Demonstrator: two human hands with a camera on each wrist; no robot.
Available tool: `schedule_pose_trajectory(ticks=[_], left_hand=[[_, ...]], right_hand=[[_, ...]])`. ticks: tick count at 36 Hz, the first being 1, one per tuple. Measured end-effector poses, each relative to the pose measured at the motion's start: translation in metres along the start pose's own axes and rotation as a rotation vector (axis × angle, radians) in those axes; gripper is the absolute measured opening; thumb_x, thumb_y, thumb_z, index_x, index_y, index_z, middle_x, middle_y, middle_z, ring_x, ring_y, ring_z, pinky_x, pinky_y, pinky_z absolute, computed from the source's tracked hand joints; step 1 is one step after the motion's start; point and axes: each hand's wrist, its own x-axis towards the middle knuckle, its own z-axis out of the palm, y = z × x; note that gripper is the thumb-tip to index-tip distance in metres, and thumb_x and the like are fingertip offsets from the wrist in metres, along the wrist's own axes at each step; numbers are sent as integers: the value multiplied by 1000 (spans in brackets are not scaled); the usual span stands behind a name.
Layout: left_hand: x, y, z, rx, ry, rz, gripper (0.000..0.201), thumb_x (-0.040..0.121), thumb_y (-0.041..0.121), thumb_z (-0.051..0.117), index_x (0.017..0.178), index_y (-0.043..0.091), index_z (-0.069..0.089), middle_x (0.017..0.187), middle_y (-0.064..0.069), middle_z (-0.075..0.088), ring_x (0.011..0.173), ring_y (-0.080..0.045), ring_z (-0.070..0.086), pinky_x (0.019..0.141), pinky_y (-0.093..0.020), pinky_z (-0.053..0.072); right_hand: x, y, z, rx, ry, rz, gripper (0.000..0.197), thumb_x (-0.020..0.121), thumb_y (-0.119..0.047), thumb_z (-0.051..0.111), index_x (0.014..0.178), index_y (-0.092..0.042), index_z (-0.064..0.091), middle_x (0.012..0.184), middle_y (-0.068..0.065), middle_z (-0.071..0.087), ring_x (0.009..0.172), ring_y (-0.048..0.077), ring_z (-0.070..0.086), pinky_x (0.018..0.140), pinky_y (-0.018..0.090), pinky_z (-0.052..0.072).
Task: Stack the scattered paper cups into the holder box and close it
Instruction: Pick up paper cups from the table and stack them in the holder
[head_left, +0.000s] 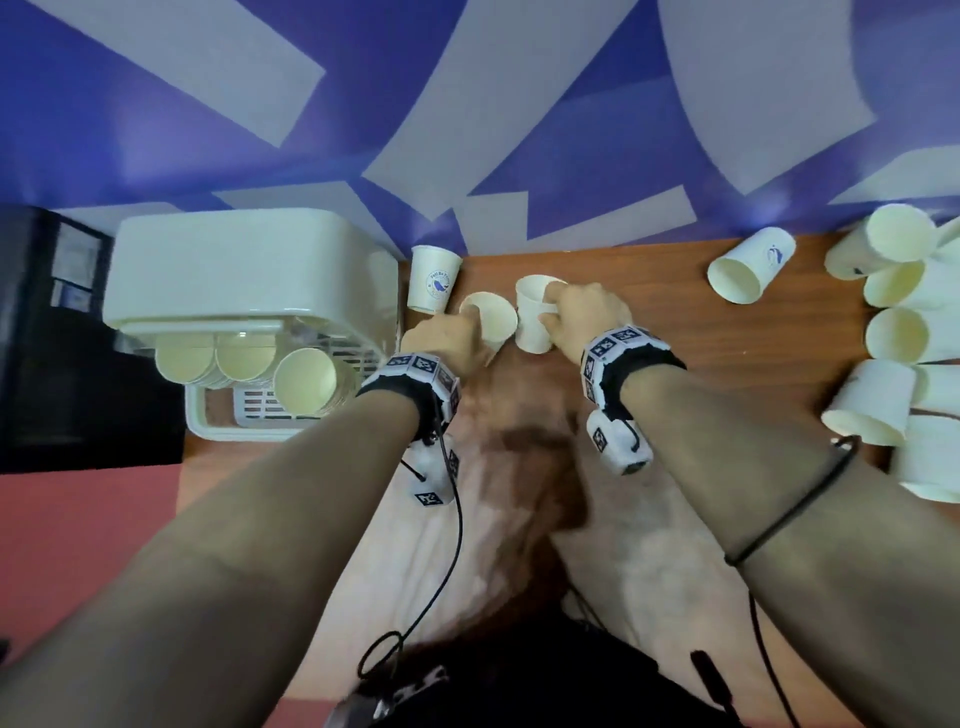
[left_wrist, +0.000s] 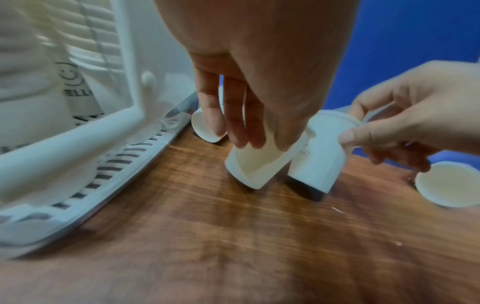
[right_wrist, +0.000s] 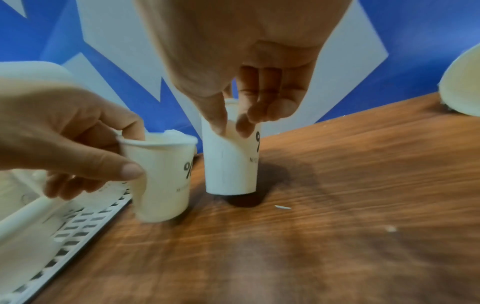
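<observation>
Hands: both are working at the far middle of the wooden table (head_left: 727, 364), each taking one paper cup by its rim.
Left hand (head_left: 447, 338): thumb outside and fingers inside the mouth are pinching the tilted cup (head_left: 491, 319); this cup is leaning toward the person, its base near or on the wood.
Right hand (head_left: 582, 317): thumb and fingertips are pinching the rim of the upright cup (head_left: 535, 317), which is standing on the table just beside the tilted one.
Handling, judged: the cups are looking very light, thin-walled and easily crushed; the rolled rim is the stiffest place to hold, and a hard squeeze on the wall is likely to dent it.
Holder box (head_left: 249, 280): sitting at the table's left, lid raised, with stacks of cups (head_left: 306, 382) already lying inside.
Printed cup (head_left: 434, 280): standing upright between the box and the left hand, untouched.
Loose cups (head_left: 893, 332): lying heaped on their sides at the right edge, well apart from both hands.
Lone cup (head_left: 748, 273): lying on its side near the heap.
</observation>
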Motion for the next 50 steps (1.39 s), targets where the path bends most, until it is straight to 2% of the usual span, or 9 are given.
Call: schedule_pose_trajectory(ticks=[5, 13, 17, 22, 28, 36, 39, 45, 50], left_hand=[[-52, -9, -9, -63, 22, 85, 43, 95, 42, 54, 127, 13, 51, 119, -12, 66, 109, -34, 63, 83, -37, 48], [-131, -72, 7, -80, 144, 197, 37, 93, 41, 57, 122, 19, 58, 111, -5, 71, 107, -31, 64, 89, -35, 48], [-167, -118, 31, -159, 94, 237, 36, 92, 39, 58, 120, 16, 64, 111, -10, 70, 106, -32, 63, 88, -38, 52], [-195, -178, 65, -129, 9, 270, 36, 93, 37, 56, 122, 17, 63, 114, -7, 69, 107, -30, 63, 86, -35, 51], [-208, -237, 97, -149, -60, 206, 35, 96, 38, 56, 122, 16, 62, 119, -9, 70, 108, -31, 64, 89, -36, 52], [-211, -272, 110, -250, -31, 146, 33, 96, 43, 57, 117, 18, 65, 115, -7, 71, 105, -30, 64, 88, -36, 52], [-213, -276, 110, -265, -20, 124, 34, 94, 43, 60, 117, 19, 65, 116, -6, 70, 108, -29, 64, 88, -34, 51], [-214, -281, 81, -241, 9, 94, 34, 89, 36, 67, 117, 16, 66, 118, -7, 69, 110, -28, 61, 80, -24, 39], [-218, -282, 46, -239, 58, 65, 28, 81, 29, 68, 107, 19, 70, 107, -8, 69, 101, -28, 63, 83, -30, 52]], right_hand=[[-46, -25, -14, -117, 10, -16, 32, 97, -30, 49, 124, -21, 61, 111, 15, 64, 99, 35, 62, 74, 35, 48], [-127, -103, -16, -160, 61, 1, 30, 95, -32, 50, 119, -20, 64, 110, 12, 66, 99, 33, 63, 79, 36, 50], [-171, -145, 14, -159, 19, 35, 29, 95, -30, 49, 118, -17, 61, 111, 14, 65, 99, 35, 63, 82, 38, 52], [-205, -193, 64, -193, -42, 40, 32, 96, -27, 47, 124, -13, 53, 114, 15, 64, 102, 35, 62, 79, 38, 49], [-219, -248, 107, -247, -64, -68, 32, 97, -32, 49, 123, -13, 49, 109, 15, 66, 97, 36, 64, 74, 36, 47], [-206, -283, 130, -253, -92, -113, 31, 99, -31, 46, 126, -15, 45, 106, 13, 65, 93, 35, 64, 67, 34, 41], [-207, -283, 125, -264, -69, -141, 31, 99, -32, 46, 124, -14, 46, 104, 14, 65, 93, 36, 63, 69, 35, 42], [-198, -281, 93, -284, -29, -179, 34, 95, -29, 50, 126, -14, 51, 107, 17, 65, 96, 38, 63, 71, 35, 45], [-193, -287, 50, -268, 72, -218, 29, 91, -30, 53, 115, -14, 53, 96, 16, 65, 88, 38, 63, 67, 35, 44]])
